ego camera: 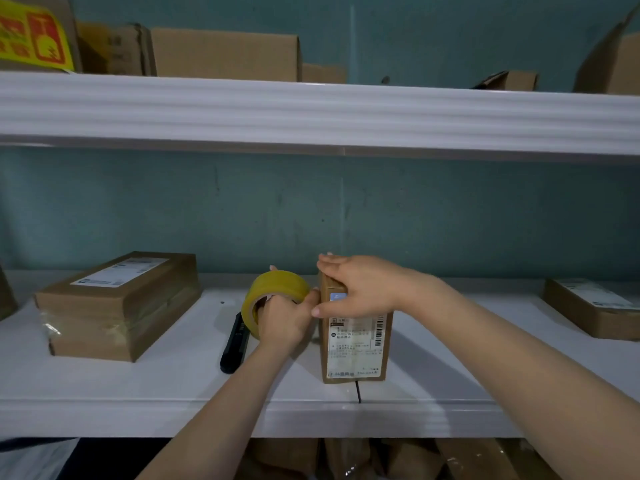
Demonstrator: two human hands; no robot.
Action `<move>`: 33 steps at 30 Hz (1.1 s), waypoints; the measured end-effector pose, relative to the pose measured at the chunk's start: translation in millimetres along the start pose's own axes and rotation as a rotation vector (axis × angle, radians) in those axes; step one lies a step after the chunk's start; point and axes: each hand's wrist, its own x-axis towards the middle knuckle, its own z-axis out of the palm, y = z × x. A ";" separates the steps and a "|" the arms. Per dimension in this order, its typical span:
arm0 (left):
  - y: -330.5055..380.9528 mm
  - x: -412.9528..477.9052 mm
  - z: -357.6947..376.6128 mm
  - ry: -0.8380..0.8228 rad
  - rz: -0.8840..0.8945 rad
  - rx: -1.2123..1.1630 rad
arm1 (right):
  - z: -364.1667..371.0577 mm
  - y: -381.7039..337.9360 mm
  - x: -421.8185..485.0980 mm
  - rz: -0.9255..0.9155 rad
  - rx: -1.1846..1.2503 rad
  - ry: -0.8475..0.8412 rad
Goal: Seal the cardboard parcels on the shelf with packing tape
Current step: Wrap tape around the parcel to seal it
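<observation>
On the shelf [138, 393], left hand [280, 323] grips the tape roll [273, 289]; right hand [356, 285] lies flat-fingered atop the parcel [356, 344].

Yellow tape roll [275, 299]; brown cardboard parcel [355, 337] with white printed label [356, 344]; black cutter [235, 344]; white shelf [173, 382]; teal wall [311, 209].
</observation>
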 end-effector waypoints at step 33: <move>5.9 1.0 -48.4 0.159 -0.270 -0.295 | 62.6 76.4 -58.7 0.071 1.279 0.432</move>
